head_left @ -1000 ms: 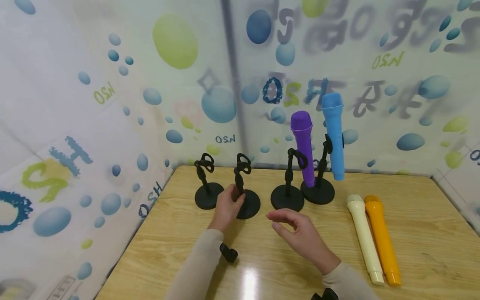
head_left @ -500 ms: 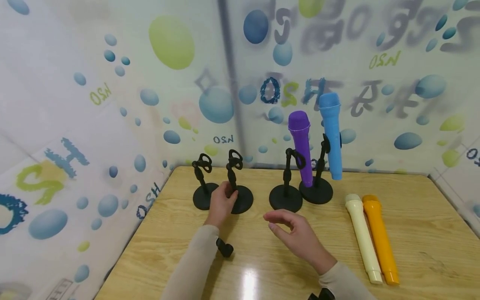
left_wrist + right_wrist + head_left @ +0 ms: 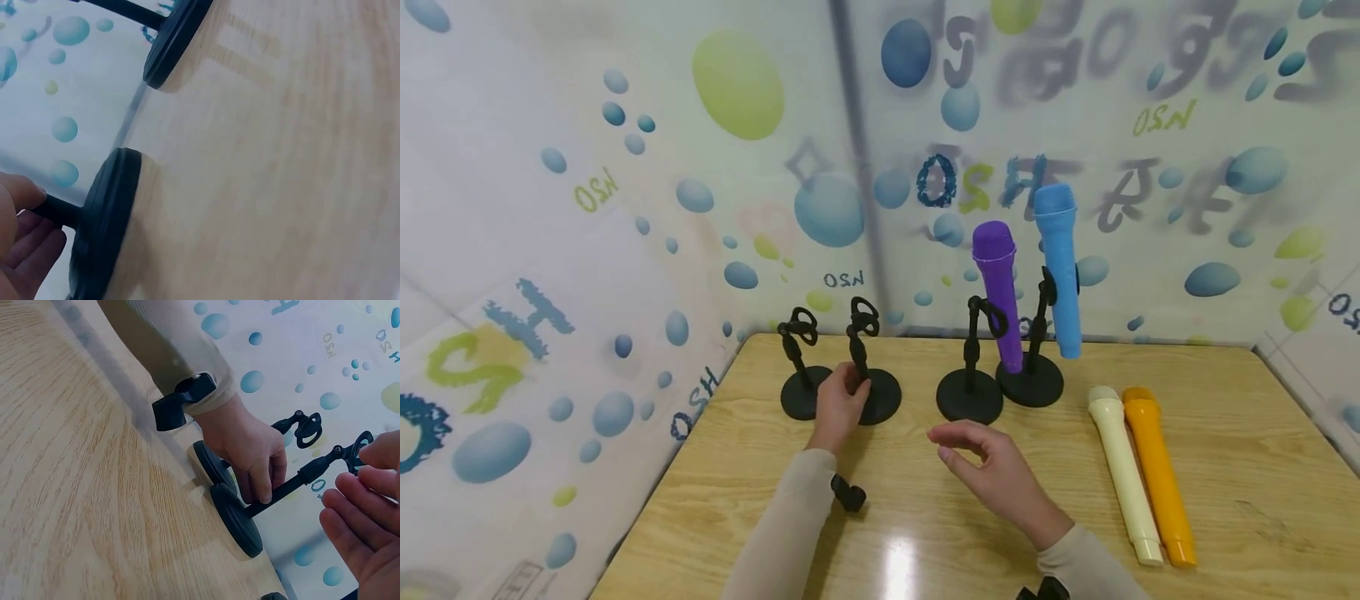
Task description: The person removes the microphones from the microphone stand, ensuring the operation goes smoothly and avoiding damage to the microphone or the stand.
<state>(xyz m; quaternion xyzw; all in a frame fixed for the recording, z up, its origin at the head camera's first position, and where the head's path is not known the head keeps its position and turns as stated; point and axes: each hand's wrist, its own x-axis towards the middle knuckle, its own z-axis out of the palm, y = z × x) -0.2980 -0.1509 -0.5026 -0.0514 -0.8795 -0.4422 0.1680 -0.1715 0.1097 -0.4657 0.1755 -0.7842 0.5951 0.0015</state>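
Observation:
My left hand (image 3: 838, 406) pinches the lower pole of a black microphone stand (image 3: 882, 397) whose clip holds nothing. In the left wrist view, thumb and fingers close round that pole just above the round base (image 3: 106, 225). A second bare stand (image 3: 800, 392) is right beside it on the left, partly behind my hand. My right hand (image 3: 1000, 475) hovers over the table with loosely bent fingers and nothing in them. Nearest to it is a third stand (image 3: 968, 397), next to a purple microphone (image 3: 997, 292). A fourth stand (image 3: 1032, 382) stands behind, with a blue microphone (image 3: 1060, 267) in its clip.
A cream microphone (image 3: 1124, 475) and an orange microphone (image 3: 1159, 475) lie side by side on the wooden table (image 3: 1262, 467) at the right. A wall (image 3: 760, 183) printed with bubbles and letters rises behind the table and along its left side.
My left hand has shifted the gripped stand left and slightly back, closer to the leftmost stand. The right hand keeps its place and pose. The whole view has drifted slightly.

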